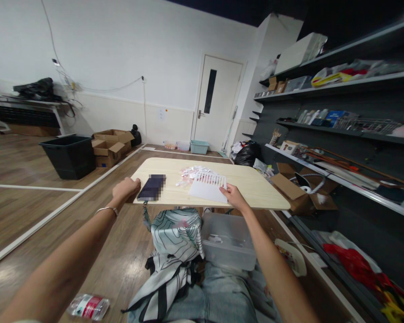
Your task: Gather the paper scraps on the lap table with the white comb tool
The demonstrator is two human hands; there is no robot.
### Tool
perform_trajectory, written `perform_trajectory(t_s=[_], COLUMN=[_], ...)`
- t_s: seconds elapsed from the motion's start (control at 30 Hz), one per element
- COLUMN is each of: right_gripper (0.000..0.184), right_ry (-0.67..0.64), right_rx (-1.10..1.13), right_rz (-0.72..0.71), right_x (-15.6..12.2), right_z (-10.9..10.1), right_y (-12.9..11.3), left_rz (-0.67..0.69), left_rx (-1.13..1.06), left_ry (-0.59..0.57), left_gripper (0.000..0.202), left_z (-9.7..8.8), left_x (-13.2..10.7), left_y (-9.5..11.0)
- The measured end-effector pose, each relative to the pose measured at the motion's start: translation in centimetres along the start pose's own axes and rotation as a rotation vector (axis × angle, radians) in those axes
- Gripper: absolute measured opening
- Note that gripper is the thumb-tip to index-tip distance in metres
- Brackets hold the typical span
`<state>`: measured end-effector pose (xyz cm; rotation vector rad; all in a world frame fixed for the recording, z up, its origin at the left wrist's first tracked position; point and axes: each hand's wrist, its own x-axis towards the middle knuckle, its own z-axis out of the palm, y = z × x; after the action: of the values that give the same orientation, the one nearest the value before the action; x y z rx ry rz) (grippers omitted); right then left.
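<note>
My left hand (126, 188) is closed round the left edge of the pale wooden table (256, 190). Beside it on the tabletop lies a dark phone (150, 188), partly blurred out, with a strap hanging over the front edge. At the table's front, my right hand (234, 196) pinches the right side of a white card (207, 191) with a row of slots along its far edge. Just behind the card is a loose pile of small white and pinkish pieces (197, 172), too small to make out singly.
A clear plastic bin (227, 244) and a patterned cloth (177, 233) are at my lap, below the table. To the left stand a black bin (70, 157) and cardboard boxes (111, 146). Loaded shelves (340, 130) line the right. A plastic bottle (89, 307) lies on the floor.
</note>
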<state>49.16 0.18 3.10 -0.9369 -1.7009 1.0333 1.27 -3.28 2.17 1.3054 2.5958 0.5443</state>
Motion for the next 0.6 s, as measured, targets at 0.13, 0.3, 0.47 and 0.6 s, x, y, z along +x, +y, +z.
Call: perform_trajectory(t_s=[0.13,0.3,0.47,0.6], right_gripper=[0.05,0.054,0.056,0.055], right_ry=[-0.027,-0.063,-0.075,-0.074], right_rx=[-0.008,-0.025,-0.035,-0.031], right_rz=[0.0,0.013,0.01,0.011], right_x=[-0.06,-0.09,-0.13,-0.11], right_z=[-0.02,-0.11,-0.16,-0.17], right_y=[-0.04,-0.1,-0.06,-0.01], left_rz=[-0.001,0.013,0.015,0.007], left_rx=[-0.007,0.015,0.017,0.011], left_ry=[0.003,0.005,0.016,0.001], left_gripper=[0.074,0.075,0.073,0.074], left_z=[-0.03,0.03,0.03,-0.06], left_x=[-0.11,-0.25,-0.25,-0.15], left_y=[0.09,0.09,0.02,0.02])
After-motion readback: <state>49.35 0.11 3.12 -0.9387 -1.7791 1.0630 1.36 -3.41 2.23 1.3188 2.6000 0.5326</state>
